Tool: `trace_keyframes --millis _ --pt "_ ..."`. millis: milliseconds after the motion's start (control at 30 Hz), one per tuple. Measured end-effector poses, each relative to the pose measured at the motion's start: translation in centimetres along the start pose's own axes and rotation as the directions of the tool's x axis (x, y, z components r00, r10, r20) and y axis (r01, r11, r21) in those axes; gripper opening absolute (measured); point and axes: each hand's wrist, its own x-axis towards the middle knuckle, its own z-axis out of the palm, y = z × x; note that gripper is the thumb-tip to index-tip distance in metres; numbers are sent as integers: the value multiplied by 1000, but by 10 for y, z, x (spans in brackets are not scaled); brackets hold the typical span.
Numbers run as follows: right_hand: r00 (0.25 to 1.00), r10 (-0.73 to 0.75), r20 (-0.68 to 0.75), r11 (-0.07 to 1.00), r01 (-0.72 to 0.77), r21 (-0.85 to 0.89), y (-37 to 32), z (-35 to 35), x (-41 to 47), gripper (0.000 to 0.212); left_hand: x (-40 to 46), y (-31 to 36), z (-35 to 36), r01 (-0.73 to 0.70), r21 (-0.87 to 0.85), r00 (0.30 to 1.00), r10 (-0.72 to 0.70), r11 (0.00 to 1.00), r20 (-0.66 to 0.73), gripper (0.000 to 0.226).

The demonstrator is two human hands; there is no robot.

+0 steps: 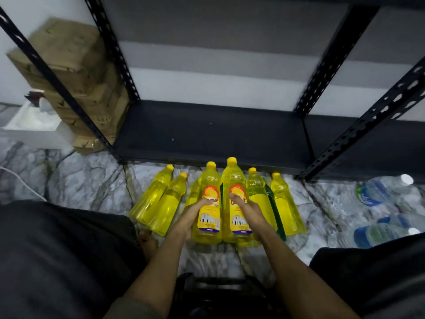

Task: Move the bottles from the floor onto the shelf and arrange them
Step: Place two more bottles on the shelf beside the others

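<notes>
Several yellow bottles with yellow caps stand on the marble floor in front of the black shelf (207, 134). My left hand (190, 215) grips one labelled yellow bottle (208, 194) from its left side. My right hand (249, 214) grips a second labelled yellow bottle (234, 180) from its right side. Both held bottles are upright and side by side, a little in front of the shelf's lowest board. More yellow bottles stand to the left (161, 203) and right (285, 203). A green bottle (274, 210) shows between those on the right.
Clear water bottles (386, 199) with blue labels lie on the floor at the right. Cardboard boxes (76, 72) are stacked left of the shelf, with a white box (34, 125) beside them. Black slotted shelf posts (368, 120) rise at both sides. My knees fill the lower corners.
</notes>
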Motion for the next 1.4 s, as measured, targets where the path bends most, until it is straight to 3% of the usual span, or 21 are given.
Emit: trace_keyframes --millis 100,200,367,467,633,800,967,1133,1300,1400 --pt "995 -101 4 993 101 60 -44 -4 -20 33 -22 34 9 -146 -13 989 146 989 -10 53" --pt "972 -235 13 971 234 49 -84 -10 -39 49 -55 76 25 -332 -7 943 332 943 8 54" --pt "877 -481 -7 876 481 36 -159 -29 -92 44 -126 149 60 -617 62 787 615 784 54 61" --pt "797 -602 -51 796 604 47 -202 -44 -125 40 -169 191 83 -716 52 697 707 697 121 60" --pt "662 -740 -117 661 748 55 -271 -71 -171 54 -239 257 137 -875 80 485 861 478 152 58" --pt "478 -853 -209 484 875 24 -342 -103 -202 41 -281 322 187 -962 131 260 952 240 163 55" --pt "320 -908 -270 352 933 -77 -402 -134 -196 50 -284 383 235 -984 151 124 971 94 206 50" --pt "233 -924 -303 307 925 -225 -447 -161 -158 68 -246 431 273 -981 185 89 974 51 208 58" --pt "271 -924 -270 340 905 -255 -471 -186 -106 85 -209 467 296 -975 213 107 972 62 209 59" --pt "313 -919 -241 363 909 -203 -487 -200 -77 87 -184 494 305 -965 251 145 947 72 285 65"
